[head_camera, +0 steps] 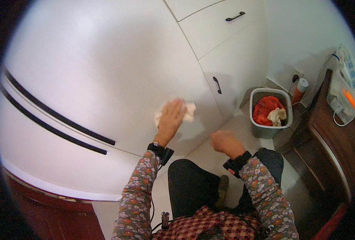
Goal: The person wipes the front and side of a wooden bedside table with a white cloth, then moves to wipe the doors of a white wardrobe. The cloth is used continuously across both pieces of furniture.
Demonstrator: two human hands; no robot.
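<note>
My left hand (172, 115) lies flat over a whitish cloth (190, 112), pressing it on the lower part of a large white cabinet door (129, 75). Parts of the cloth show on both sides of the fingers. Lower and to the right, my right hand (227, 144) is held above the tiled floor with its fingers curled in. It looks slightly blurred, and nothing shows in it. Two long black handles (60, 108) run along the facing edges of the white panels at the left.
A grey bin (263, 132) holds a red plastic bag (263, 108) and a crumpled pale cloth or paper (277, 116). Behind it stands an orange-and-white cylinder (301, 87). Dark wooden furniture (330, 132) at right bears a clear plastic container (341, 103). A black handle (217, 85) projects from the neighbouring door.
</note>
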